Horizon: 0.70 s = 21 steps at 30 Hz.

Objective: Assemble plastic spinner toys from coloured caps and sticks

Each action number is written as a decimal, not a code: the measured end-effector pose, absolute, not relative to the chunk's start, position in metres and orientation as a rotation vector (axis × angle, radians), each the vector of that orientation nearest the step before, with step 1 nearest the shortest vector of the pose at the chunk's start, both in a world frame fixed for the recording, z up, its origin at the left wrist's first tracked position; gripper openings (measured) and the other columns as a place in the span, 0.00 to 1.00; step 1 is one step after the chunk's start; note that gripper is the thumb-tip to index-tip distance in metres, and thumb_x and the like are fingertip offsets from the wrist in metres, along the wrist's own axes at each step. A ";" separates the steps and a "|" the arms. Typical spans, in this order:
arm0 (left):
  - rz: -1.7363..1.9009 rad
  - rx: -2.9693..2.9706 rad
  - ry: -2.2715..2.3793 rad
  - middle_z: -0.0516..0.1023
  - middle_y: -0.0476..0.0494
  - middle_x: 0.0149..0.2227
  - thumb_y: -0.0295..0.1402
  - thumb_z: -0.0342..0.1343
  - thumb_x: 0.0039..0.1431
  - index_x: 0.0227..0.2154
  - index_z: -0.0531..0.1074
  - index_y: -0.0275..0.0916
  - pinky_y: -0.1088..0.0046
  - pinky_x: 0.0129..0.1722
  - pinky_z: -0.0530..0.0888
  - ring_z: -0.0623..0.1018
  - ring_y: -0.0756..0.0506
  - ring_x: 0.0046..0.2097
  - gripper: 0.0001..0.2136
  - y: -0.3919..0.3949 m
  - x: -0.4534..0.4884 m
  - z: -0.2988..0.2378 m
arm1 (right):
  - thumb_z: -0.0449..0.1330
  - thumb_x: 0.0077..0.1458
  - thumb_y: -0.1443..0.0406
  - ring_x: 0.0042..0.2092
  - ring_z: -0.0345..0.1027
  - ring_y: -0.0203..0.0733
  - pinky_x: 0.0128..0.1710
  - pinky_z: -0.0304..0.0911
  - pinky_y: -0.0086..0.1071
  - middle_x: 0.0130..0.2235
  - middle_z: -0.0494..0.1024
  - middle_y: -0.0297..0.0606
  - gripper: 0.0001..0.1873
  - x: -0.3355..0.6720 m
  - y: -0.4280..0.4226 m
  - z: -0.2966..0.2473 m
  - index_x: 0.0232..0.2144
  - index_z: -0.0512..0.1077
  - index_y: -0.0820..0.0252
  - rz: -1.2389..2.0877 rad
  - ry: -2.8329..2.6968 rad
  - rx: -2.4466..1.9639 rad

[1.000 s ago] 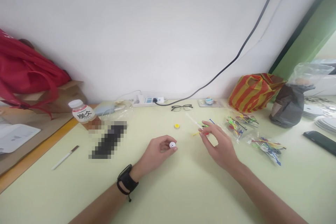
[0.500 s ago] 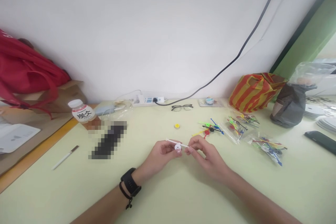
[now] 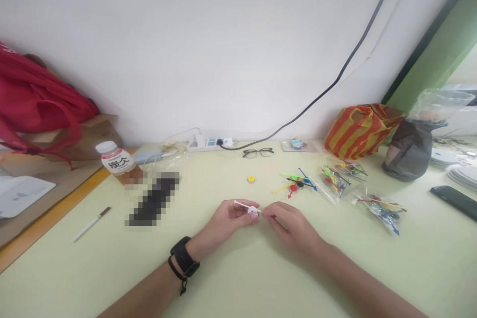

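Observation:
Between the thumb and fingers of my left hand (image 3: 233,216) is the round hub of a white plastic spinner arrow (image 3: 252,209). Its thin shaft sticks out on both sides of the hub, sloping down to the right. My right hand (image 3: 288,221) is closed in a pinch at the shaft's right end; the fingers hide the tip. A small round yellow piece (image 3: 251,179) lies on the table beyond my hands. To the right lies a loose group of coloured spinner arrows (image 3: 298,184) in red, black, blue, green and yellow.
Bags of spinner arrows (image 3: 380,211) lie further right. Glasses (image 3: 258,152) and a power strip (image 3: 210,143) sit by the wall. On the left are a drink bottle (image 3: 118,161), a pen (image 3: 91,224) and a pixelated dark patch (image 3: 152,201). A striped bag (image 3: 363,129) stands back right.
The white spinner arrow has turned slightly and sits a little lower, with less of its right end showing. My right hand's fingers have curled in closer to the hub.

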<state>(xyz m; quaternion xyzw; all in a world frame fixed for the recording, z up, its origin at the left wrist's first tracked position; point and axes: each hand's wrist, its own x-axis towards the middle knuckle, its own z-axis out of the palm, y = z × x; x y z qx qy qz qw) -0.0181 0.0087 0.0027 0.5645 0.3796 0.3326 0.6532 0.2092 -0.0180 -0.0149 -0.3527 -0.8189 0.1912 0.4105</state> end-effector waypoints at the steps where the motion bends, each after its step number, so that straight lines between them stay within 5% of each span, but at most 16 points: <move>1: 0.757 1.282 0.866 0.85 0.39 0.43 0.42 0.69 0.59 0.48 0.82 0.36 0.65 0.52 0.78 0.82 0.42 0.46 0.18 0.009 -0.018 0.003 | 0.51 0.67 0.72 0.36 0.70 0.39 0.37 0.64 0.30 0.35 0.78 0.36 0.10 0.209 -0.018 -0.016 0.41 0.71 0.55 0.458 -2.073 -0.858; 13: 0.803 1.321 0.835 0.84 0.40 0.43 0.39 0.69 0.59 0.42 0.82 0.37 0.66 0.51 0.77 0.82 0.42 0.47 0.12 0.007 -0.016 0.006 | 0.53 0.66 0.70 0.38 0.72 0.40 0.39 0.68 0.32 0.38 0.77 0.39 0.11 0.208 -0.016 -0.009 0.45 0.74 0.56 0.460 -1.951 -0.884; 18: 0.814 1.301 0.833 0.85 0.38 0.42 0.39 0.69 0.59 0.39 0.79 0.37 0.62 0.53 0.77 0.83 0.40 0.48 0.12 0.006 -0.016 0.004 | 0.53 0.68 0.62 0.29 0.72 0.41 0.34 0.69 0.33 0.24 0.73 0.32 0.16 0.211 -0.019 -0.010 0.51 0.75 0.59 0.490 -1.697 -1.263; 21: 0.826 1.272 0.871 0.84 0.38 0.42 0.40 0.69 0.59 0.37 0.76 0.37 0.61 0.53 0.77 0.84 0.38 0.49 0.13 0.007 -0.017 0.004 | 0.51 0.65 0.63 0.32 0.77 0.42 0.28 0.68 0.31 0.35 0.82 0.39 0.21 0.215 -0.018 -0.010 0.55 0.76 0.59 0.553 -1.582 -1.346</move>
